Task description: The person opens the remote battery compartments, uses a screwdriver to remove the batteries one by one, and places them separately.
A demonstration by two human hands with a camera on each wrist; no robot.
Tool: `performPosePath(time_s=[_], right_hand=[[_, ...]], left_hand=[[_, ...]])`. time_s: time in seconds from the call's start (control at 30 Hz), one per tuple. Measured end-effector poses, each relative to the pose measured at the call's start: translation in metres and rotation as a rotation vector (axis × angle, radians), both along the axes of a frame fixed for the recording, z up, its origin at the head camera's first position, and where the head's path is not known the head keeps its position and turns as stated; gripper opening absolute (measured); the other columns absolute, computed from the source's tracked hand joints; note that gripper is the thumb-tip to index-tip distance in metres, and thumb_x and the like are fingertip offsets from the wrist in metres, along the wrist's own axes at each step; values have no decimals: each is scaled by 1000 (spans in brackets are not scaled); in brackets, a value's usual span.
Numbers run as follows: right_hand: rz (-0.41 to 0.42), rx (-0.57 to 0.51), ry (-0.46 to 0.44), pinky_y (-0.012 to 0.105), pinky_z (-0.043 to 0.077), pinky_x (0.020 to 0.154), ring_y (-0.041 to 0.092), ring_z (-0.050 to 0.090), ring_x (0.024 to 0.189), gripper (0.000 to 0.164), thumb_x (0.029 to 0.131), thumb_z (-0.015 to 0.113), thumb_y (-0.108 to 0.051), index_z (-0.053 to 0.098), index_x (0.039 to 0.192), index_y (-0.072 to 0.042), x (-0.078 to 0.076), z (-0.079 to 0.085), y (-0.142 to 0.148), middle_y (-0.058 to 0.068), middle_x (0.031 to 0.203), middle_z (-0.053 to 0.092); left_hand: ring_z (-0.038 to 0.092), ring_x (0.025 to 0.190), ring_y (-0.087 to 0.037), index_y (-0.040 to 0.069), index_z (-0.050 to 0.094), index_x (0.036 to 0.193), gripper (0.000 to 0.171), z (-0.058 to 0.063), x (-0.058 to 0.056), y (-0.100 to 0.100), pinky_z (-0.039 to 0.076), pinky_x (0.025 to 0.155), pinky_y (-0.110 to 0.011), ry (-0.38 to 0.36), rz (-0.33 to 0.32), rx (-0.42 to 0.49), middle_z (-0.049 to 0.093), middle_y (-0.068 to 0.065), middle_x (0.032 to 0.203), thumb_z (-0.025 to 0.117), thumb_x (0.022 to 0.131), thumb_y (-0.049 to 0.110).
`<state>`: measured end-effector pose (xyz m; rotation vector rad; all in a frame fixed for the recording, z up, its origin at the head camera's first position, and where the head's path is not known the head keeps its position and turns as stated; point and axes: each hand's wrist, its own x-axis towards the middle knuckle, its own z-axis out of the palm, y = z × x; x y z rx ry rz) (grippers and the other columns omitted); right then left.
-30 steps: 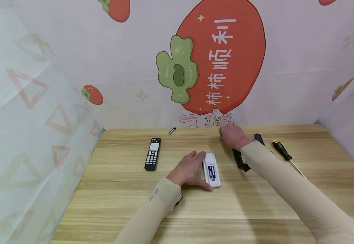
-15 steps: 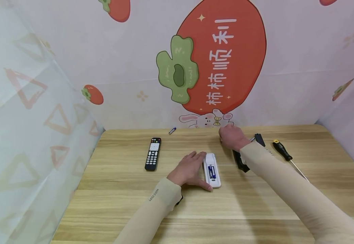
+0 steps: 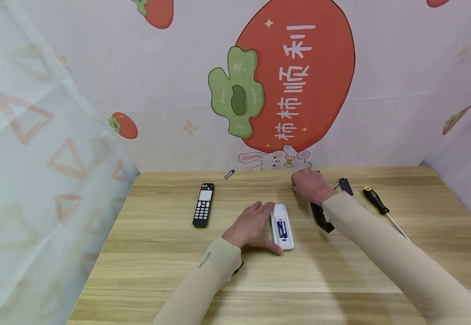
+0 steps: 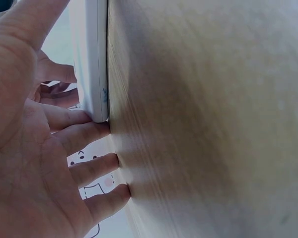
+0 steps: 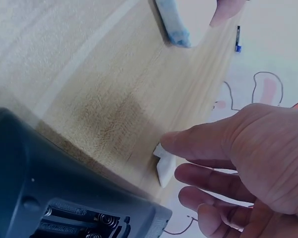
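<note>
In the head view my left hand [image 3: 253, 228] spans a white remote control [image 3: 283, 241], thumb at its near end and index finger at its far end. The remote lies back up, with two blue batteries [image 3: 282, 229] in its uncovered compartment. In the left wrist view, the other fingertips touch the table beside the remote's end [image 4: 97, 106]. My right hand [image 3: 310, 184] reaches to the table's back. The right wrist view shows its thumb and fingers pinching a small white battery cover [image 5: 165, 167]. Next to it lies a black remote [image 5: 89, 183] with bare springs in its compartment.
A second black remote [image 3: 203, 205] lies buttons up at the left. A loose battery [image 3: 229, 174] sits at the table's back edge. On the right are a black cover [image 3: 345, 186], another battery [image 3: 335, 185], partly hidden, and a yellow-and-black screwdriver [image 3: 375, 201]. A printed cloth [image 3: 170, 149] hangs behind.
My right hand has drawn slightly toward me, and more of the black remote beneath it shows. The left hand and the white remote stay in place.
</note>
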<state>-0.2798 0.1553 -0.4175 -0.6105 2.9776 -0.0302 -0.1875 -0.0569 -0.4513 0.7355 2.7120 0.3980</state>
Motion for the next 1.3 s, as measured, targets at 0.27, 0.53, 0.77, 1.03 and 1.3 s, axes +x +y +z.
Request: performPosePath(time_s=[0.27, 0.53, 0.77, 1.03, 1.3], right_hand=[[42, -73, 30, 45, 58, 81, 28, 66, 89, 17, 89, 73, -10, 77, 104, -3, 17, 6, 6, 13, 102, 73], [39, -148, 26, 47, 57, 81, 27, 65, 88, 27, 88, 77, -19, 75, 108, -2, 37, 21, 15, 13, 103, 72], [0, -176, 24, 47, 55, 80, 24, 61, 80, 33, 88, 77, -22, 72, 112, 0, 51, 32, 29, 12, 97, 70], [-45, -201, 41, 51, 55, 83, 30, 65, 91, 36, 88, 78, -21, 70, 115, 2, 58, 33, 49, 17, 105, 71], [-55, -231, 29, 51, 54, 84, 31, 65, 92, 36, 89, 75, -21, 68, 114, 5, 63, 36, 72, 17, 104, 70]], left_hand=[[21, 153, -30, 13, 22, 163, 133, 1, 1, 0, 16, 123, -43, -2, 0, 8, 28, -2, 166, 85, 62, 72], [21, 153, -30, 13, 22, 163, 133, 2, 1, 0, 16, 123, -43, -2, 2, 11, 28, -2, 166, 85, 62, 72], [20, 153, -30, 12, 22, 163, 133, 3, 2, 0, 15, 123, -42, -4, 1, 10, 27, -3, 166, 85, 62, 72], [19, 153, -30, 12, 22, 163, 132, 4, 2, -1, 14, 123, -42, -29, 12, 26, 26, -2, 166, 87, 63, 69], [19, 153, -30, 12, 22, 163, 132, 3, 2, 0, 15, 123, -42, -26, 8, 25, 26, -2, 166, 86, 63, 70]])
